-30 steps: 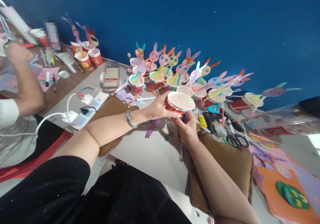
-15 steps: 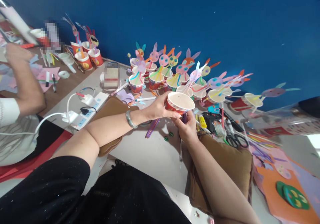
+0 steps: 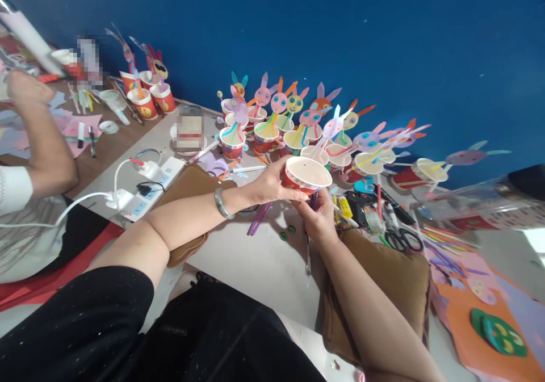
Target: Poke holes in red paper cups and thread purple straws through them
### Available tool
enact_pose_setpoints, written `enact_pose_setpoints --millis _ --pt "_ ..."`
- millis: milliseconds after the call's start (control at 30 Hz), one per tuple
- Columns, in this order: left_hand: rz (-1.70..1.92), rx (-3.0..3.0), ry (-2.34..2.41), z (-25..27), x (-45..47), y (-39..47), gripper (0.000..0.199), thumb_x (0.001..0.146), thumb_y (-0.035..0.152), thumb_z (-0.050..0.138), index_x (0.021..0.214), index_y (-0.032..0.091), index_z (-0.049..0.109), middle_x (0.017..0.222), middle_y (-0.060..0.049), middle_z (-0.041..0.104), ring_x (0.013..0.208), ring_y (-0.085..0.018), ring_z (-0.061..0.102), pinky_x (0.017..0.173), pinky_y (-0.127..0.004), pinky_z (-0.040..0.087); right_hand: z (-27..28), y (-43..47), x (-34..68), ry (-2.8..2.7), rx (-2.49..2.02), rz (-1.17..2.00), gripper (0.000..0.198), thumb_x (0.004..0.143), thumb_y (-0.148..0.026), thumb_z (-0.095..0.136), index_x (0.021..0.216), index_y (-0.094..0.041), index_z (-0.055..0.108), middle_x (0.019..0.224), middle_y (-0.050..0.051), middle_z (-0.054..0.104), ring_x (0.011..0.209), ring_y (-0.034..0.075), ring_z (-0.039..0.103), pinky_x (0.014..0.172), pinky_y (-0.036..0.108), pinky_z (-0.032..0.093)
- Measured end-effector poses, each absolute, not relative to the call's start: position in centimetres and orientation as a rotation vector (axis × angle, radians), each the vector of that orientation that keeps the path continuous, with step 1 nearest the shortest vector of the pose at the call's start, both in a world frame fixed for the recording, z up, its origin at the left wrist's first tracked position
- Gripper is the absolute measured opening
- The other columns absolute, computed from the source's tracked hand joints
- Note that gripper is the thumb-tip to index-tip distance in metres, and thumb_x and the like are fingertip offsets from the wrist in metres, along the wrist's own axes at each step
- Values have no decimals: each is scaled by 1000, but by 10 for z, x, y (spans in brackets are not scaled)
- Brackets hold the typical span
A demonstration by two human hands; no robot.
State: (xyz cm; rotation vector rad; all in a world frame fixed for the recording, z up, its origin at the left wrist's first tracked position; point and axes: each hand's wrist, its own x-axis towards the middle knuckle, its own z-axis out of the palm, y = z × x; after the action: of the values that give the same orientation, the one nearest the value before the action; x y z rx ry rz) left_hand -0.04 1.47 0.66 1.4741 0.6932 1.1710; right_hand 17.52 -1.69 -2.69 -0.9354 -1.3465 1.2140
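Observation:
A red-and-white paper cup [image 3: 307, 173] is tilted so its white inside faces me, with a small dark spot inside. My left hand [image 3: 272, 182] is closed round the cup's left side, thumb across its front. Below the cup, my right hand [image 3: 319, 217] is closed on a slim dark purple stick [image 3: 314, 200], mostly hidden by the fingers. Under that hand a thin metal rod [image 3: 307, 260] shows; whether it is held cannot be told. Purple straws [image 3: 259, 218] and two small green discs [image 3: 287, 233] lie on the table nearby.
Several paper cups with rabbit-faced straw figures [image 3: 280, 105] stand along the blue wall. Scissors [image 3: 403, 239], a power strip [image 3: 155, 186], brown cushions [image 3: 383, 274] and coloured paper [image 3: 481, 319] surround my arms. A clear bottle [image 3: 481, 203] is at right. Another person's arm [image 3: 45, 126] is at left.
My hands and the cup stay nearly still. The other person's hand at the far left has shifted slightly.

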Motion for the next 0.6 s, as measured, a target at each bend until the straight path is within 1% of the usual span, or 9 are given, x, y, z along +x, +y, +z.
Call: enact_pose_setpoints --millis 100,233,400,500,600 --pt "1173 1463 699 5 0 15 73 59 41 98 117 15 61 118 -12 71 112 -26 67 104 -45 52 -27 -17 175 -1332 -919 1226 52 69 -46 90 103 -23 58 90 0 64 65 10 53 59 26 49" --pt "1196 1447 696 4 1 14 74 58 40 99 116 15 61 115 -11 71 109 -25 67 100 -44 53 -27 -17 175 -1341 -933 1220 51 71 -48 88 103 -24 57 89 -1 63 65 11 53 58 26 48" --pt "1199 1463 712 4 1 16 75 56 41 100 115 16 62 115 -11 72 108 -25 67 102 -45 53 -25 -18 175 -1387 -981 1180 47 73 -50 86 99 -24 56 87 0 63 68 13 56 57 26 47" --pt "1203 1459 701 5 1 16 77 54 42 101 115 16 62 115 -11 72 109 -26 68 102 -46 54 -24 -18 175 -1386 -967 1178 48 71 -50 87 97 -24 56 89 1 64 72 15 58 57 26 48" --pt "1198 1449 705 5 1 14 76 56 42 100 116 17 61 116 -11 71 110 -26 67 103 -46 54 -24 -18 174 -1361 -960 1200 50 69 -48 89 98 -24 56 91 1 65 74 15 59 57 26 49"
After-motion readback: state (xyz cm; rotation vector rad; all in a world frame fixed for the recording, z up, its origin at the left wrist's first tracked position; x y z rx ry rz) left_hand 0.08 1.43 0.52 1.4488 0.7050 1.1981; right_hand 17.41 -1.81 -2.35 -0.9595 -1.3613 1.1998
